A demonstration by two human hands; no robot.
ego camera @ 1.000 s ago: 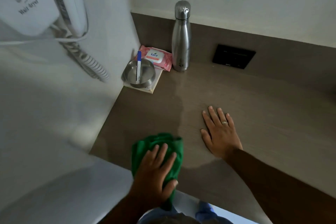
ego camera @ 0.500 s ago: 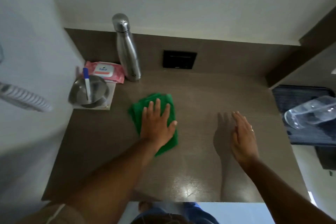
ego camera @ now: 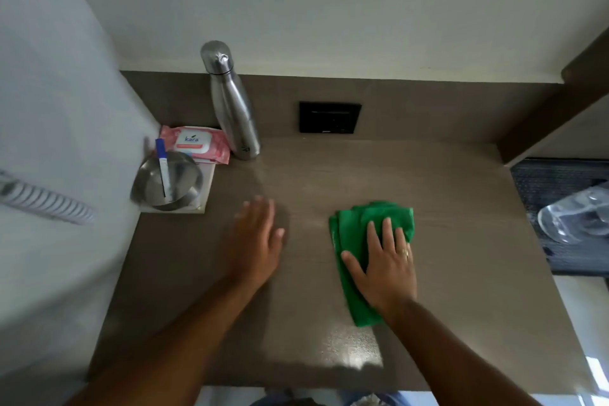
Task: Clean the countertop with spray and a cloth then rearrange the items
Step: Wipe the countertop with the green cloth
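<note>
A folded green cloth (ego camera: 351,231) lies on the brown countertop (ego camera: 461,194), right of centre. My right hand (ego camera: 385,267) presses flat on top of it, fingers spread and a ring showing. My left hand (ego camera: 258,241) hovers flat and open just over the bare counter to the left of the cloth, blurred, holding nothing. No spray bottle is in sight.
In the back left corner stand a steel bottle (ego camera: 232,109), a pink wipes pack (ego camera: 197,142) and a steel bowl (ego camera: 168,186) holding a blue-and-white stick. A black socket plate (ego camera: 329,117) sits on the back wall. A clear plastic bottle (ego camera: 573,217) lies off the right edge.
The cloth has passed from under my left hand to under my right hand and moved right across the counter. My left hand has come off it and now sits left of centre.
</note>
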